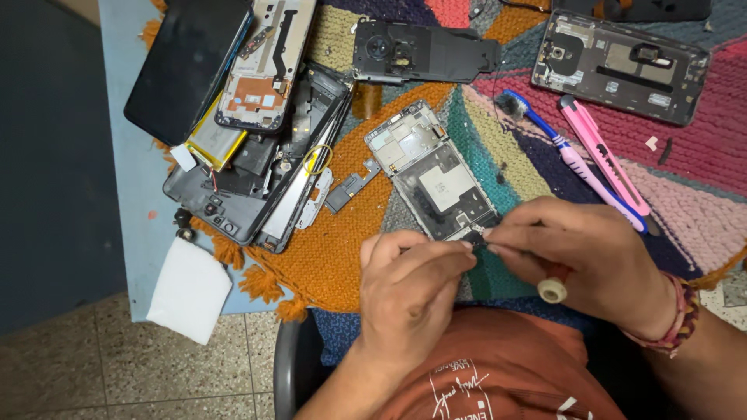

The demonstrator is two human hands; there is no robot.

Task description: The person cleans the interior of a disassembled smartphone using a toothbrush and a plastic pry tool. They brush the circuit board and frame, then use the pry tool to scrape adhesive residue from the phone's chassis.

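An opened phone frame with its boards exposed lies tilted on the patterned woven mat. My left hand and my right hand meet at its near end, fingertips pinched together on a small dark part at the frame's lower corner. My right hand also grips a thin tool whose white round handle end sticks out below the fingers. The tool's tip is hidden by my fingers.
A heap of dismantled phones, frames and a yellow-edged battery sits at left. A black camera cover and another open phone lie at the back. A blue-pink toothbrush and pink utility knife lie right. White cloth hangs off the table edge.
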